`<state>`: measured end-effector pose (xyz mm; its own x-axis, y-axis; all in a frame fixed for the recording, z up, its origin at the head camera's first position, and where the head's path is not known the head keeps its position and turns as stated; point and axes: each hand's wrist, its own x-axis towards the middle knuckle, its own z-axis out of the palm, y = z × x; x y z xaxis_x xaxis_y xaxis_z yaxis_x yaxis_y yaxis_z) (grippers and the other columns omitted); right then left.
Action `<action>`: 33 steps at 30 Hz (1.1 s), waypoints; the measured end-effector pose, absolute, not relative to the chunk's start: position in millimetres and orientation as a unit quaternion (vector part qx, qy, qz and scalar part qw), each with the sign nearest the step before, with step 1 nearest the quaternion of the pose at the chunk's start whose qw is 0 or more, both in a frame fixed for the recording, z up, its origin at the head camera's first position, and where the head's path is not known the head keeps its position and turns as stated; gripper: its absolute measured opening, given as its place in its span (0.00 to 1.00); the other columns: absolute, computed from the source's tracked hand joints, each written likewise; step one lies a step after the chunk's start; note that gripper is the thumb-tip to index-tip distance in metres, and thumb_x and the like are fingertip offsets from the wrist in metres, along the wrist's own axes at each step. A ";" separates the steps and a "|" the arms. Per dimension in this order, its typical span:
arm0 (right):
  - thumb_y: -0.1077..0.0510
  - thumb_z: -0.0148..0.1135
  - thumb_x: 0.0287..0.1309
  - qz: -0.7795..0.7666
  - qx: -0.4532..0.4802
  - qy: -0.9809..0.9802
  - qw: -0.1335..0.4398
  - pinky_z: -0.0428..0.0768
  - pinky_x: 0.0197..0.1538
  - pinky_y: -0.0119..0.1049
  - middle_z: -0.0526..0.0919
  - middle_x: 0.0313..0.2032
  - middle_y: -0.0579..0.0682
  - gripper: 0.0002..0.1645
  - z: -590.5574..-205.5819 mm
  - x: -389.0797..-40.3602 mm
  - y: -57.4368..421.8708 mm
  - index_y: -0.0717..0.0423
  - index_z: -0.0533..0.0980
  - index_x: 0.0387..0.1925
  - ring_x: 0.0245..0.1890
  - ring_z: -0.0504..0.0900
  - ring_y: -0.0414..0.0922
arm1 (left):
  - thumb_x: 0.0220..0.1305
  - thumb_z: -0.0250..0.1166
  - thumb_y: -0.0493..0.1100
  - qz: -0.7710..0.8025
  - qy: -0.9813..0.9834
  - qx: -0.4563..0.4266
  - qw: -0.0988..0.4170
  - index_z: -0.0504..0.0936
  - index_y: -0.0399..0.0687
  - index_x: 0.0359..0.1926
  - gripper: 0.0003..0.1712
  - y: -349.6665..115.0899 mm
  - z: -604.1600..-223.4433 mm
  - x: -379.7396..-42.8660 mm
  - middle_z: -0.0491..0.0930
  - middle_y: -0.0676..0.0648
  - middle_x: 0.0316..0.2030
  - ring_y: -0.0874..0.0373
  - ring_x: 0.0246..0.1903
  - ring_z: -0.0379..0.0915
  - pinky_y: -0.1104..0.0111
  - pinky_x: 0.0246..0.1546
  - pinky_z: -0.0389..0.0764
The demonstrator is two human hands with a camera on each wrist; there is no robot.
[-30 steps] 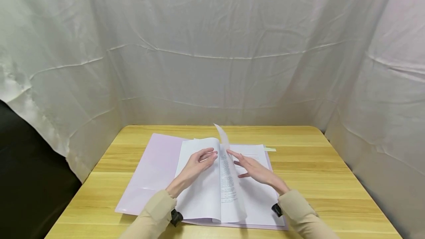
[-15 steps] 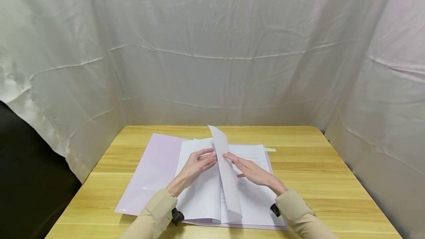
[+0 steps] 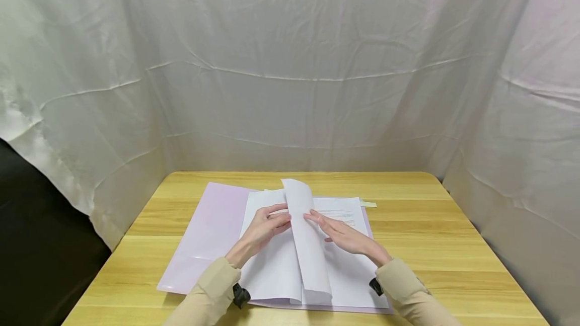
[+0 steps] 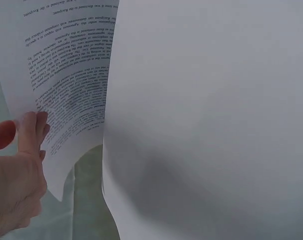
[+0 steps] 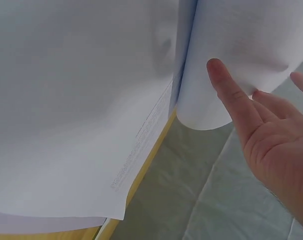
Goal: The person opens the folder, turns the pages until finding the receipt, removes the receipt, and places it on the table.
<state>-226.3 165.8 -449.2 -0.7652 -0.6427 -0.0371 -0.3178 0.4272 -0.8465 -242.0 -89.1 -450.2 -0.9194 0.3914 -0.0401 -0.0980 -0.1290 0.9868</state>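
Observation:
A stack of paper lies spread in a lilac folder. One sheet stands curled over at the middle, its blank side up in the head view. My right hand touches that blank side with extended fingers. My left hand is at the sheet's left edge. In the left wrist view its fingers lie against the printed side, with the thumb beside the edge; whether they pinch it is unclear. Turned-over pages lie blank side up below the left hand. Remaining printed pages lie at the right.
The folder rests near the front of a wooden table. A pale tab sticks out at the stack's upper right. Light cloth hangs behind and at both sides, and a dark surface shows at the far left.
The upright sheet has swung left and bent over toward the left hand, its printed side turned out of sight. My right hand has followed slightly left; the left hand shifted a little.

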 end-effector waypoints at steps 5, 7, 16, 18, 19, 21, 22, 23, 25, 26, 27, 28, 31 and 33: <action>0.43 0.25 0.82 -0.448 -0.281 0.828 0.185 0.77 0.64 0.62 0.43 0.81 0.61 0.33 -449.8 -226.4 166.9 0.50 0.56 0.78 0.78 0.50 0.66 | 0.68 0.58 0.31 0.727 0.668 0.079 0.138 0.64 0.24 0.69 0.30 -90.8 -451.7 -242.0 0.81 0.28 0.55 0.58 0.48 0.83 0.63 0.55 0.85; 0.42 0.25 0.82 -0.450 -0.277 0.829 0.185 0.78 0.64 0.61 0.44 0.81 0.61 0.34 -450.4 -227.0 168.0 0.50 0.55 0.78 0.78 0.51 0.66 | 0.67 0.60 0.30 0.722 0.679 0.055 0.123 0.66 0.25 0.68 0.30 -91.7 -452.4 -241.8 0.82 0.28 0.53 0.57 0.47 0.83 0.62 0.54 0.86; 0.44 0.27 0.82 -0.471 -0.271 0.822 0.169 0.76 0.64 0.63 0.48 0.79 0.65 0.35 -454.2 -231.1 179.3 0.57 0.52 0.79 0.76 0.52 0.71 | 0.58 0.68 0.30 0.712 0.697 -0.024 0.080 0.71 0.28 0.65 0.33 -107.6 -456.4 -246.0 0.88 0.34 0.41 0.57 0.37 0.86 0.65 0.41 0.89; 0.44 0.26 0.82 -0.480 -0.272 0.817 0.169 0.75 0.64 0.65 0.47 0.79 0.67 0.35 -455.3 -232.7 183.5 0.59 0.51 0.79 0.75 0.52 0.74 | 0.58 0.69 0.30 0.698 0.711 -0.029 0.077 0.71 0.28 0.65 0.33 -113.6 -456.6 -246.7 0.88 0.33 0.42 0.56 0.37 0.86 0.64 0.41 0.90; 0.44 0.26 0.82 -0.483 -0.272 0.815 0.169 0.75 0.64 0.66 0.46 0.79 0.68 0.35 -455.6 -233.5 185.7 0.60 0.50 0.79 0.74 0.52 0.75 | 0.57 0.70 0.31 0.690 0.719 -0.033 0.078 0.72 0.29 0.65 0.34 -116.7 -456.8 -247.0 0.88 0.32 0.42 0.55 0.37 0.87 0.63 0.41 0.90; 0.44 0.25 0.82 -0.490 -0.270 0.812 0.170 0.74 0.64 0.66 0.46 0.78 0.69 0.36 -456.4 -235.4 190.0 0.62 0.50 0.78 0.74 0.52 0.75 | 0.57 0.71 0.33 0.670 0.737 -0.039 0.079 0.72 0.30 0.65 0.34 -122.5 -456.5 -247.7 0.87 0.31 0.43 0.54 0.36 0.87 0.62 0.41 0.90; 0.44 0.24 0.82 -0.492 -0.267 0.811 0.170 0.74 0.64 0.66 0.46 0.78 0.70 0.36 -456.7 -236.3 191.9 0.62 0.50 0.78 0.74 0.52 0.76 | 0.57 0.72 0.34 0.657 0.748 -0.040 0.080 0.72 0.30 0.64 0.34 -125.5 -456.7 -248.1 0.87 0.31 0.44 0.54 0.36 0.87 0.62 0.41 0.90; 0.44 0.24 0.82 -0.493 -0.264 0.811 0.172 0.74 0.65 0.66 0.45 0.78 0.70 0.36 -457.0 -237.3 193.9 0.63 0.50 0.78 0.74 0.52 0.76 | 0.57 0.72 0.35 0.644 0.760 -0.040 0.082 0.73 0.30 0.64 0.34 -128.3 -456.6 -248.8 0.87 0.31 0.44 0.54 0.35 0.87 0.63 0.40 0.90; 0.44 0.24 0.82 -0.493 -0.256 0.813 0.173 0.74 0.65 0.66 0.45 0.78 0.70 0.37 -457.4 -239.2 197.5 0.63 0.50 0.78 0.74 0.52 0.75 | 0.56 0.73 0.36 0.618 0.780 -0.040 0.085 0.73 0.31 0.63 0.34 -134.2 -457.3 -250.2 0.87 0.31 0.44 0.54 0.33 0.87 0.63 0.38 0.90; 0.44 0.24 0.82 -0.495 -0.251 0.814 0.175 0.74 0.65 0.66 0.45 0.78 0.70 0.37 -457.6 -240.0 199.4 0.63 0.50 0.78 0.74 0.52 0.75 | 0.56 0.74 0.37 0.605 0.791 -0.038 0.085 0.74 0.30 0.63 0.34 -137.2 -457.8 -250.8 0.87 0.32 0.44 0.54 0.32 0.87 0.63 0.37 0.90; 0.44 0.24 0.82 -0.493 -0.246 0.816 0.176 0.74 0.65 0.66 0.45 0.78 0.70 0.36 -457.6 -240.9 201.3 0.63 0.50 0.78 0.74 0.52 0.75 | 0.56 0.74 0.37 0.591 0.802 -0.035 0.086 0.74 0.30 0.62 0.34 -140.2 -458.3 -251.4 0.87 0.32 0.43 0.54 0.31 0.86 0.63 0.36 0.89; 0.44 0.23 0.82 -0.494 -0.239 0.817 0.177 0.74 0.65 0.66 0.45 0.78 0.69 0.36 -457.6 -241.7 203.1 0.63 0.51 0.78 0.74 0.53 0.74 | 0.56 0.74 0.38 0.576 0.812 -0.031 0.086 0.74 0.30 0.62 0.34 -143.3 -459.1 -252.1 0.87 0.33 0.42 0.55 0.30 0.86 0.64 0.35 0.89; 0.44 0.23 0.82 -0.492 -0.221 0.823 0.177 0.74 0.66 0.65 0.46 0.78 0.69 0.36 -458.0 -244.6 209.2 0.62 0.51 0.78 0.75 0.53 0.73 | 0.55 0.75 0.38 0.536 0.840 -0.022 0.081 0.75 0.30 0.61 0.34 -151.8 -461.7 -253.5 0.88 0.36 0.38 0.57 0.27 0.85 0.65 0.33 0.88; 0.43 0.23 0.82 -0.480 -0.211 0.833 0.174 0.74 0.66 0.65 0.47 0.78 0.69 0.37 -459.0 -247.4 213.9 0.62 0.51 0.78 0.75 0.53 0.73 | 0.55 0.75 0.38 0.509 0.858 -0.011 0.076 0.75 0.30 0.61 0.34 -157.1 -463.5 -254.6 0.89 0.38 0.35 0.58 0.24 0.84 0.65 0.32 0.88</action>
